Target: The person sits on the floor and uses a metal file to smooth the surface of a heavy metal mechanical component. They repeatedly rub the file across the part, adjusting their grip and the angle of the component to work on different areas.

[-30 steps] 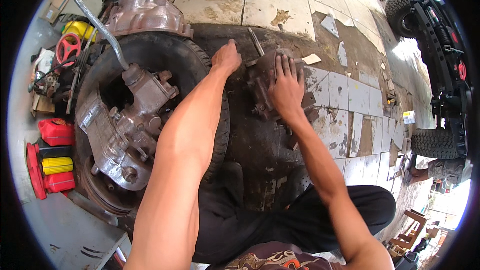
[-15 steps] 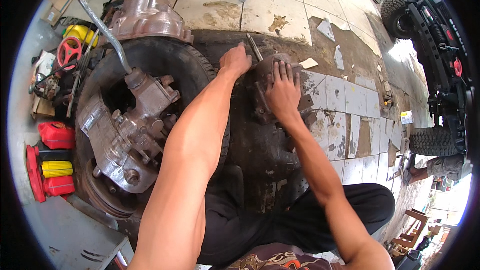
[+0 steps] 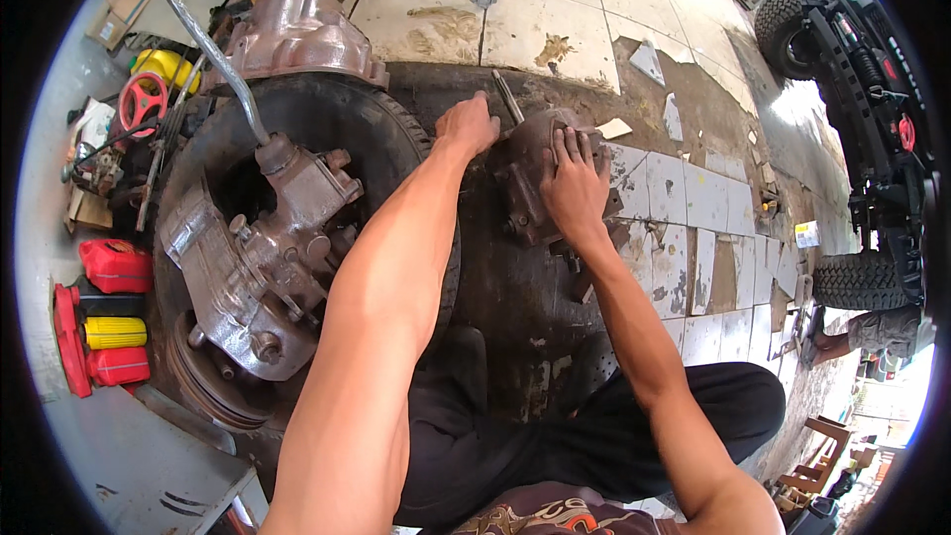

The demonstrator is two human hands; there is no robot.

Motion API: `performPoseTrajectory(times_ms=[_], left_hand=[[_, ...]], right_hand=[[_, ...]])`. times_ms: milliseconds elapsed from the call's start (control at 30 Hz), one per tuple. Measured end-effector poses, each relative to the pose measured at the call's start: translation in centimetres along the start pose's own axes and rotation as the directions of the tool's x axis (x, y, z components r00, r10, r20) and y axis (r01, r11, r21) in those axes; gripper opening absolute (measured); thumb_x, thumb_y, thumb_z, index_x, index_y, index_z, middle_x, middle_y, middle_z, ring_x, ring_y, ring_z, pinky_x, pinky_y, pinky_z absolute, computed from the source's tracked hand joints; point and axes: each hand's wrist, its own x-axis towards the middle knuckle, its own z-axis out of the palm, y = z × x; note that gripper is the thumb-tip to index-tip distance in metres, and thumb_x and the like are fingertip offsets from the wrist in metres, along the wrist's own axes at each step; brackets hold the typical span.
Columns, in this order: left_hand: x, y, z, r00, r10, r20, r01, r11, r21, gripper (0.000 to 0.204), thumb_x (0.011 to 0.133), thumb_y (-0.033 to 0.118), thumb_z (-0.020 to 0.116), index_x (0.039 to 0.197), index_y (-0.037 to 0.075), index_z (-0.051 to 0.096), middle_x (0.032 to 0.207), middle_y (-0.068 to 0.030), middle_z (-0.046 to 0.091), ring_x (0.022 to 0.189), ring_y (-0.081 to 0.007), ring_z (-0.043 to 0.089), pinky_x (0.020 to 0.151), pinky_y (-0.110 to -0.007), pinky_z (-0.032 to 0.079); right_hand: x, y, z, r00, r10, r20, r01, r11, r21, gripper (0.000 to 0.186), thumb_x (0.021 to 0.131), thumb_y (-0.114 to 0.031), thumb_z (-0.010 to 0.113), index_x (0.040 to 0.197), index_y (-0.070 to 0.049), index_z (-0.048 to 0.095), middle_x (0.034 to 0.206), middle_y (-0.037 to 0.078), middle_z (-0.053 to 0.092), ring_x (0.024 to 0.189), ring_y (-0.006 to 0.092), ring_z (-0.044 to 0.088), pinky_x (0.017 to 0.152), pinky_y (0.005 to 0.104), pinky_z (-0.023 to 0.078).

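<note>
Right hand (image 3: 578, 178) is laid on top of the brown metal case (image 3: 523, 183) with its fingers spread; nothing is gripped by it. The case is set on the dark floor (image 3: 505, 282), between the big tire (image 3: 342, 104) and the broken tiles (image 3: 669, 183). The left hand (image 3: 468, 126) is curled near a metal rod (image 3: 507, 97) by the case; whether anything is held in it cannot be told. If the case is pushed hard on one side, it may be tipped, since it looks lumpy and heavy. Fingers could then be pinched under it. Hold could also be lost if the metal is greasy. On the tire, the gear case (image 3: 238, 287) could be jolted if its long lever (image 3: 210, 50) is bumped by an arm.
</note>
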Motion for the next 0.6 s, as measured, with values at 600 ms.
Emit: performPoseTrajectory(times_ms=[600], left_hand=[[0.7, 0.7, 0.7, 0.999, 0.046, 0.021, -0.045, 0.998, -0.046, 0.056, 0.092, 0.032, 0.065, 0.140, 0.007, 0.050, 0.125, -0.0227, 0.066, 0.120, -0.0406, 0.061, 0.100, -0.051, 0.049]], right_hand=[[3.6, -0.2, -0.6, 0.999, -0.026, 0.037, 0.026, 1.000, -0.009, 0.049, 0.097, -0.029, 0.056, 0.132, 0.004, 0.060, 0.136, 0.023, 0.061, 0.132, 0.0349, 0.054, 0.114, 0.0494, 0.036]])
